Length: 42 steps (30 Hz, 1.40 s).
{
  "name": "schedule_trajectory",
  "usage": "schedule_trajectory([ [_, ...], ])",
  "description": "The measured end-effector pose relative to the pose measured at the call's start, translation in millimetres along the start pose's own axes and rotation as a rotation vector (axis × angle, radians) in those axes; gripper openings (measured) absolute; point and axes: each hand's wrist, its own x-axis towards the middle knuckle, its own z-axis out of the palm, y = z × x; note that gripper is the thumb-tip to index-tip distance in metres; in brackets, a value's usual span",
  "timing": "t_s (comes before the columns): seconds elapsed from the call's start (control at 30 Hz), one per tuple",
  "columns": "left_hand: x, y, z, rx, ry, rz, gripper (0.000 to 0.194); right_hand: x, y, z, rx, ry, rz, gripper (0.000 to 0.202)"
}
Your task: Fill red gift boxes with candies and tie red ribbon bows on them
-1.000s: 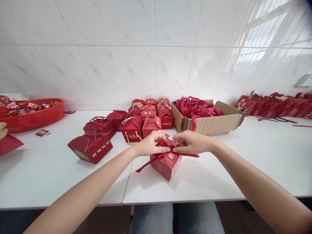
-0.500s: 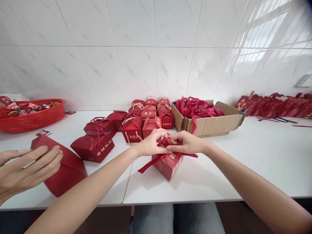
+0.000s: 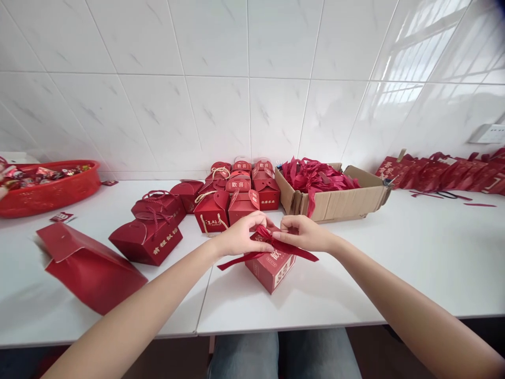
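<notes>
A small red gift box (image 3: 270, 269) with pale printing stands on the white table in front of me. Dark red ribbon (image 3: 296, 250) crosses its top, knotted or looped in the middle, with one tail out to each side. My left hand (image 3: 245, 233) pinches the ribbon at the left of the knot, over the box's top. From the right, my right hand (image 3: 303, 233) has thumb and curled fingers closed on the ribbon by the knot. Part of the loop is hidden behind my fingers.
Several closed red boxes (image 3: 239, 185) stand behind, beside a cardboard box (image 3: 335, 202) of ribbons. Left are dark red boxes (image 3: 147, 239), a larger open red box (image 3: 92, 268) and a red basin (image 3: 51, 192) of sweets with another person's fingers (image 3: 3, 190) at it. Red bags (image 3: 442, 171) line the right.
My right hand has shifted slightly right, and more of the ribbon knot shows between my hands. The other person's hand has left the open red box for the basin.
</notes>
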Motion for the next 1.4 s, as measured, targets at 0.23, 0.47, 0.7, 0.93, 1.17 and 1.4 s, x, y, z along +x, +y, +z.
schedule_trajectory([
  [0.23, 1, -4, 4.0, -0.219, -0.011, -0.014, 0.04, 3, 5, 3, 0.493, -0.011, -0.026, 0.03],
  [0.47, 0, -2, 11.0, -0.186, 0.039, -0.006, 0.033, 4, 12, 5, 0.547, 0.039, 0.015, 0.025],
  [0.7, 2, -3, 15.0, -0.268, 0.128, 0.003, 0.031, 3, 5, 0, 0.472, 0.074, 0.006, 0.035],
  [0.93, 5, 0, 20.4, -0.262, 0.202, -0.002, 0.045, 3, 7, -1, 0.417, 0.069, 0.065, 0.04],
  [1.17, 7, -2, 28.8, -0.181, 0.271, 0.008, 0.042, -1, 8, 9, 0.524, 0.115, 0.087, 0.038],
  [1.4, 7, -4, 27.7, -0.142, 0.273, -0.031, 0.041, -3, 16, 11, 0.721, 0.151, 0.137, 0.038],
])
